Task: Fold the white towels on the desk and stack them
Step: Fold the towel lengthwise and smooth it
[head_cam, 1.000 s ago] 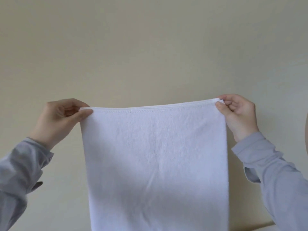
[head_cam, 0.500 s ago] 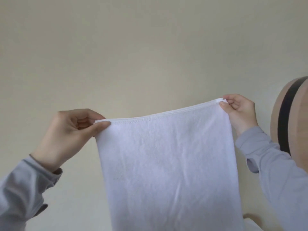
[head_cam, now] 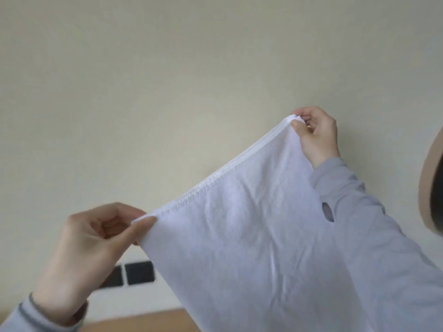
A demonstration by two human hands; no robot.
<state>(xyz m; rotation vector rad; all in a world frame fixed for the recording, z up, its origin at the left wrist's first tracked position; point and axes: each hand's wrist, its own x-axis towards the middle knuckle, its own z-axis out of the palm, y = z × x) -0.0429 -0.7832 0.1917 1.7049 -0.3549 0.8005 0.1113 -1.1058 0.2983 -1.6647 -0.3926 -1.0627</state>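
A white towel (head_cam: 251, 236) hangs in the air in front of me, its hemmed top edge stretched taut and slanting up from lower left to upper right. My left hand (head_cam: 91, 248) pinches the top left corner between thumb and fingers. At the upper right, my right hand (head_cam: 316, 135) pinches the other top corner, held higher and farther away. The towel's lower part runs out of the bottom of the view. Grey sleeves cover both my arms.
A plain beige wall (head_cam: 191, 80) fills the background. Two dark wall sockets (head_cam: 134, 274) sit low on it, left of the towel. A strip of wooden desk (head_cam: 148, 323) shows at the bottom. A round tan and black object (head_cam: 431, 183) is at the right edge.
My left hand has dropped lower and nearer with its corner while my right hand stayed high, so the top edge now slants. The view tilted down, revealing the sockets and the desk.
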